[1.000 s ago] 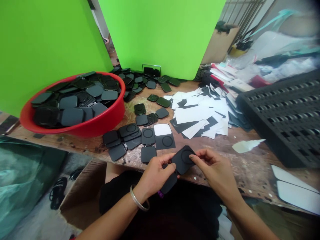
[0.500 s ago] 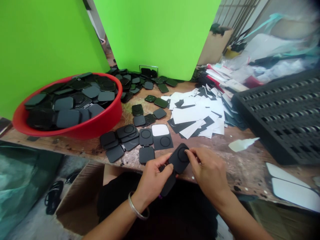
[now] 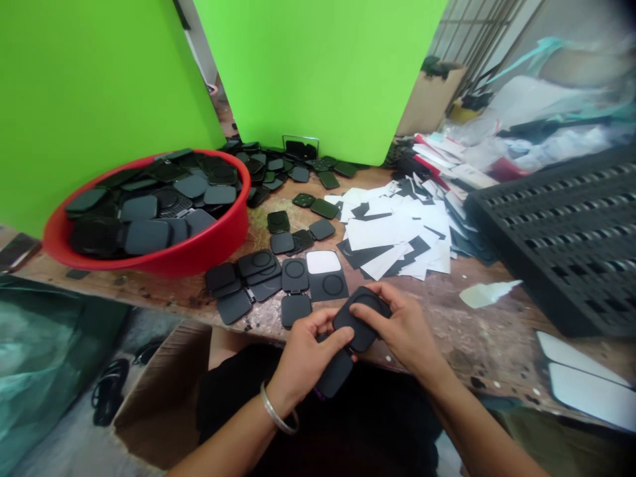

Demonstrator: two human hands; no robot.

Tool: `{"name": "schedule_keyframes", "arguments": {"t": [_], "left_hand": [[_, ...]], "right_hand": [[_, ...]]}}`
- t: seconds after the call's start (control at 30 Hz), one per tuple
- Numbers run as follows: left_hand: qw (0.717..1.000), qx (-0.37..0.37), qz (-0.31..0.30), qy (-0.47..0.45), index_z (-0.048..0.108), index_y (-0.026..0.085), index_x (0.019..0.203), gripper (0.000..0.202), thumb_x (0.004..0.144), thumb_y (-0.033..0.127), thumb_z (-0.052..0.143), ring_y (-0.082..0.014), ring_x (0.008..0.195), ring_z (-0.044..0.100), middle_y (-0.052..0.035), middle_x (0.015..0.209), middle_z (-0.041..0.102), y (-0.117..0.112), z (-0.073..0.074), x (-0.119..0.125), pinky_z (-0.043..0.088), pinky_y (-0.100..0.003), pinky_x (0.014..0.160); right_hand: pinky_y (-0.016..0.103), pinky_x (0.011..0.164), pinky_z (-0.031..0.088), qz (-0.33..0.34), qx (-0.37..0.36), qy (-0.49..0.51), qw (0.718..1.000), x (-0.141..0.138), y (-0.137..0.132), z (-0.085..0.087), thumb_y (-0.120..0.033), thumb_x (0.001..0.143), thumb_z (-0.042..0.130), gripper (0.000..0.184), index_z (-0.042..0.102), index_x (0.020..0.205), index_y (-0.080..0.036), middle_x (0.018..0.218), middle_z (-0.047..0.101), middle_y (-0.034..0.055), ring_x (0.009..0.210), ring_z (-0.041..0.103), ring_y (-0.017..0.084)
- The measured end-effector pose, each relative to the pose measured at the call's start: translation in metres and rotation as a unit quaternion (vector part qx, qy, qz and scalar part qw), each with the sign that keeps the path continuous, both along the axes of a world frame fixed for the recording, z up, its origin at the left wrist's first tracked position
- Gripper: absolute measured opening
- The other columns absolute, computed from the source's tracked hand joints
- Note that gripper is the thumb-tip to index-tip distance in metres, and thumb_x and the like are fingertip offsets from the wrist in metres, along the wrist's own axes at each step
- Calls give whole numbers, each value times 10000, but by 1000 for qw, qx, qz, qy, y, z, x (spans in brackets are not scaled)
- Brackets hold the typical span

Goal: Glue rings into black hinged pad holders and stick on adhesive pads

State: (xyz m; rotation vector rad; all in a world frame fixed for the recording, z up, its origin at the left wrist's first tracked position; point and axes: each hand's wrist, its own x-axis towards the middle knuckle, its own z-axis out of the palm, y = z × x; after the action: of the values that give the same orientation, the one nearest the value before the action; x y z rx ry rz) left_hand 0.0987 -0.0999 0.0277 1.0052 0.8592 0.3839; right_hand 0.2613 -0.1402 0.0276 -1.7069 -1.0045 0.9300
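Note:
Both hands hold a black folding charging pad (image 3: 362, 324), two hinged square panels lying open, above the table's front edge. My left hand (image 3: 311, 351), with a silver bangle at its wrist, grips it near the hinge, thumb on top. My right hand (image 3: 405, 324) pinches the upper panel at its far right corner; the thumb lies flat on the face by the ring mark. Just beyond the hands lies a dark adhesive sheet (image 3: 328, 286) with a ring cut-out and a white rounded square. Beside it rests another unfolded charging pad (image 3: 296, 310).
A red basin (image 3: 218, 248) full of black pads stands at left. Scattered white and black paper scraps (image 3: 382, 232) cover the middle. A glue bottle (image 3: 489, 293), a black slotted foam tray (image 3: 551, 278) and white-faced sheets (image 3: 591, 391) lie at right. Green boards (image 3: 318, 73) rise behind.
My right thumb has moved from the upper panel's edge onto its face, and the fingers have gone behind the far edge. My left hand keeps its grip. The view has shifted slightly.

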Motion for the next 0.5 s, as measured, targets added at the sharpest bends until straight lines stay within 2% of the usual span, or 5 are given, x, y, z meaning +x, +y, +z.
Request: {"name": "schedule_keyframes", "arguments": {"t": [0.13, 0.23, 0.33, 0.4, 0.5], "left_hand": [[993, 114, -3, 40, 705, 165, 1106, 374, 870, 427, 581, -186, 777, 651, -51, 859, 714, 1, -2, -9, 521, -277, 735], [956, 255, 83, 115, 721, 176, 1046, 343, 904, 416, 522, -212, 1021, 622, -56, 1048, 709, 28, -2, -35, 451, -303, 967], [871, 401, 166, 231, 712, 165, 989, 300, 901, 372, 514, -209, 1097, 587, -80, 1121, 677, 71, 0, -71, 404, -311, 1032], [816, 461, 151, 313, 699, 151, 1000, 293, 912, 334, 488, -206, 1144, 565, -106, 1190, 641, 97, 1, -90, 382, -320, 1060], [747, 500, 39, 436, 668, 135, 1077, 310, 928, 311, 461, -221, 1312, 444, -143, 1342, 545, 120, 0, -104, 309, -331, 1123]], "right_hand": [[208, 356, 250, -80, -82, 126, 985, -7, 13, -15, -671, 813, 471, 518, 495, 660, -177, 469, 418, -33, 374, 349, 86], [221, 355, 270, -26, -130, 131, 982, -14, 28, -21, -694, 857, 324, 579, 543, 753, -168, 496, 497, 6, 371, 402, 115], [257, 558, 447, 117, -18, -84, 989, -35, 40, -21, -507, 878, 479, 389, 626, 871, -147, 706, 615, 63, 604, 564, 154], [308, 728, 484, 175, 53, -265, 947, -56, 45, -22, -388, 846, 601, 303, 662, 1025, -151, 894, 639, 106, 835, 599, 215], [407, 796, 473, 189, 56, -475, 858, -85, 49, -28, -437, 792, 698, 534, 623, 1244, -163, 1143, 596, 197, 1014, 553, 332]]}}
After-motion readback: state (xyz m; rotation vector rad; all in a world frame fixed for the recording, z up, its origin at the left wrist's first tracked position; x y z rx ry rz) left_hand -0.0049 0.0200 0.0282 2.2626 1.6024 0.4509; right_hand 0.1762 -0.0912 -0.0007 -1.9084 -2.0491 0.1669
